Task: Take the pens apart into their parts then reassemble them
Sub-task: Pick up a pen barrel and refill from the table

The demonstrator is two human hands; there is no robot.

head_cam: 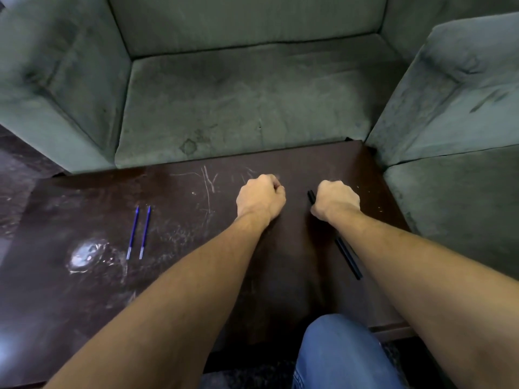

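A black pen barrel [311, 197] juts from the right hand [337, 200], whose fingers curl round it, a second black barrel [348, 258] lies behind them, the left hand [259, 197] is fisted, contents untellable, and two blue refills [132, 234] lie well left on the table [70, 206].

readable text: none can be read anywhere in view
blue refills [132, 233]: too thin and blurred to tell whether they carry any print
black barrel [311, 197]: dark and partly hidden, no brand or number can be made out
table [84, 304]: pale scratches and a glare patch only, none of them forming letters or numbers
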